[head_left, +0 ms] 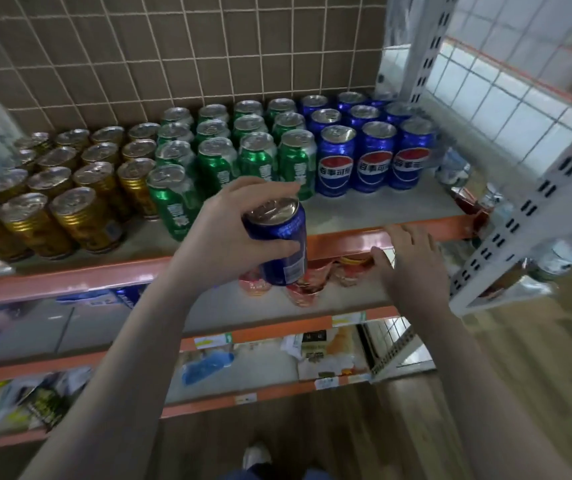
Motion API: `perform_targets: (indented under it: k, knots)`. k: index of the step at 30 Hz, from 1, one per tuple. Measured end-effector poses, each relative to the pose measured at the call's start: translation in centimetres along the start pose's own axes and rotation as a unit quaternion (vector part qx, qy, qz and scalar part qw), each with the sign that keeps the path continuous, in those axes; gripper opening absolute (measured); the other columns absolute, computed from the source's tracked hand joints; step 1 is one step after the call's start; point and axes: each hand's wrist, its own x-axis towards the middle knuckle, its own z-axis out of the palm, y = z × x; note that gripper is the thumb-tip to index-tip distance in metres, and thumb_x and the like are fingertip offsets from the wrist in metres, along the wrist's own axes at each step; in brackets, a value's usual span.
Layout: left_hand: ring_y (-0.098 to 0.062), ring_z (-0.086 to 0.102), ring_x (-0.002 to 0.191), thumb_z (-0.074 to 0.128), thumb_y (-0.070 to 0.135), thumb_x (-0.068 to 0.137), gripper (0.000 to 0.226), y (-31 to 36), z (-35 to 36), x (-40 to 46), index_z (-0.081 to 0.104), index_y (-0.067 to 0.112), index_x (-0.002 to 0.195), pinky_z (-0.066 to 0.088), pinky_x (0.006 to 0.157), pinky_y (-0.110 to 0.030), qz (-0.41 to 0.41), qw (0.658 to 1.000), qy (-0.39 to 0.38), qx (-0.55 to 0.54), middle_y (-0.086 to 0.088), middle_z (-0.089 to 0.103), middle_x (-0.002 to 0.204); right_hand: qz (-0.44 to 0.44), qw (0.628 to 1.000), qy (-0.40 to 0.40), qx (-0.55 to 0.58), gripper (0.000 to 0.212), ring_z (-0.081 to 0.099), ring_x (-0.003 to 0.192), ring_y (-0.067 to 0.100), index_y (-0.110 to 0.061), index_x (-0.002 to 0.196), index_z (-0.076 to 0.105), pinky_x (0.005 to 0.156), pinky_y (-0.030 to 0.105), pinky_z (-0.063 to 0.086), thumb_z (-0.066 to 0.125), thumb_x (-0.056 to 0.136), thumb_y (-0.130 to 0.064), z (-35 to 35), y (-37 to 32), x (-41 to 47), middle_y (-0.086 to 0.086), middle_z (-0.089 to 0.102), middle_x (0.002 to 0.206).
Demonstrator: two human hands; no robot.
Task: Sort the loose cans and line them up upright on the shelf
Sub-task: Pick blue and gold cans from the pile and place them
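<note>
The top shelf (364,209) holds upright cans in three blocks: gold cans (70,188) on the left, green cans (229,143) in the middle, blue cans (364,140) on the right, reaching back to the tiled wall (139,46). The near right part of the board is bare. On the shelf below sit a few red packets (298,285), blurred.

The left hand (229,230) grips a blue can (282,244) from the side, fingers over its far rim and thumb across its front, holding it slightly tilted in the air just before the orange shelf edge (70,278). The right hand (405,261) lies at that edge further right, fingers loosely bent; it seems to hold nothing
</note>
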Motion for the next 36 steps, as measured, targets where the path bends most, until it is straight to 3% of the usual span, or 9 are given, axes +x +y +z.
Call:
perform_targets:
  k: [3,8,13,20,24,28,30,32,36]
  knots:
    - [0.011,0.048,0.104,0.079,0.018,0.065,0.063,0.3,1.5,2.4,0.057,0.044,0.117,0.043,0.085,-0.011,0.009,1.000,0.008,0.009,0.029,0.047,0.113,-0.005,1.000,0.015,0.013,0.037,0.056,0.100,0.044,-0.003,0.117,0.059,0.081,0.055,0.048,0.065,0.084,-0.018,0.2,1.7,1.0,0.025,0.058,0.111]
    - [-0.003,0.054,0.109,0.081,0.015,0.066,0.062,0.1,3.5,6.3,0.057,0.042,0.116,0.047,0.088,-0.023,0.023,1.000,0.015,0.004,0.010,0.055,0.118,-0.001,1.000,0.002,0.013,0.038,0.056,0.104,0.045,-0.001,0.118,0.058,0.085,0.053,0.046,0.067,0.084,-0.016,0.4,4.0,3.3,0.027,0.056,0.116]
    - [0.010,0.051,0.101,0.082,0.015,0.065,0.064,-0.9,5.1,9.9,0.057,0.039,0.119,0.042,0.082,-0.004,0.032,0.999,0.024,0.018,0.019,0.051,0.113,0.009,1.000,-0.006,0.006,0.038,0.055,0.101,0.042,-0.001,0.118,0.057,0.082,0.048,0.044,0.066,0.084,-0.016,1.2,4.8,6.3,0.025,0.059,0.110]
    - [0.005,0.047,0.104,0.085,0.026,0.063,0.067,-2.7,8.1,13.1,0.059,0.032,0.124,0.035,0.087,-0.002,0.033,0.997,0.054,0.047,0.015,0.050,0.115,0.034,0.998,-0.052,0.015,0.046,0.048,0.114,0.040,-0.009,0.128,0.053,0.094,0.050,0.038,0.062,0.083,-0.014,3.7,5.1,9.6,0.021,0.053,0.123]
    - [0.002,0.048,0.104,0.086,0.032,0.061,0.072,-2.8,10.0,13.5,0.057,0.028,0.127,0.034,0.086,-0.005,-0.005,0.994,0.098,0.054,0.010,0.052,0.119,0.019,0.998,-0.052,0.017,0.038,0.052,0.102,0.044,-0.003,0.116,0.057,0.084,0.052,0.043,0.062,0.080,-0.013,5.0,5.5,9.8,0.023,0.055,0.113]
    - [-0.011,0.049,0.111,0.085,0.038,0.060,0.077,-2.0,10.9,13.8,0.054,0.025,0.130,0.039,0.091,-0.022,-0.048,0.989,0.117,0.079,0.004,0.050,0.123,-0.010,0.998,-0.063,0.005,0.033,0.055,0.092,0.042,-0.003,0.108,0.058,0.076,0.048,0.044,0.065,0.078,-0.017,5.3,6.0,9.9,0.021,0.055,0.108]
    - [-0.007,0.044,0.110,0.084,0.039,0.062,0.081,-1.7,10.1,14.0,0.049,0.027,0.134,0.036,0.091,-0.020,-0.063,0.991,0.070,0.093,0.009,0.043,0.120,-0.025,0.997,-0.067,0.008,0.034,0.055,0.093,0.041,-0.003,0.109,0.058,0.075,0.047,0.044,0.065,0.078,-0.017,5.3,6.3,10.0,0.020,0.056,0.108]
    - [-0.003,0.041,0.114,0.083,0.033,0.066,0.082,-1.6,8.2,14.2,0.044,0.032,0.138,0.034,0.091,-0.015,-0.074,0.993,-0.024,0.094,0.013,0.037,0.124,-0.045,0.997,-0.066,0.016,0.031,0.055,0.091,0.040,-0.002,0.104,0.058,0.073,0.046,0.044,0.066,0.078,-0.016,5.2,6.6,10.1,0.020,0.056,0.106]
    - [0.007,0.029,0.133,0.074,0.009,0.078,0.071,-0.9,4.7,15.2,0.043,0.040,0.134,0.027,0.104,-0.007,0.010,0.983,-0.162,0.085,0.020,0.033,0.144,-0.053,0.995,-0.081,0.034,0.028,0.054,0.098,0.039,-0.003,0.101,0.058,0.082,0.047,0.043,0.066,0.079,-0.016,5.0,6.8,10.3,0.019,0.056,0.110]
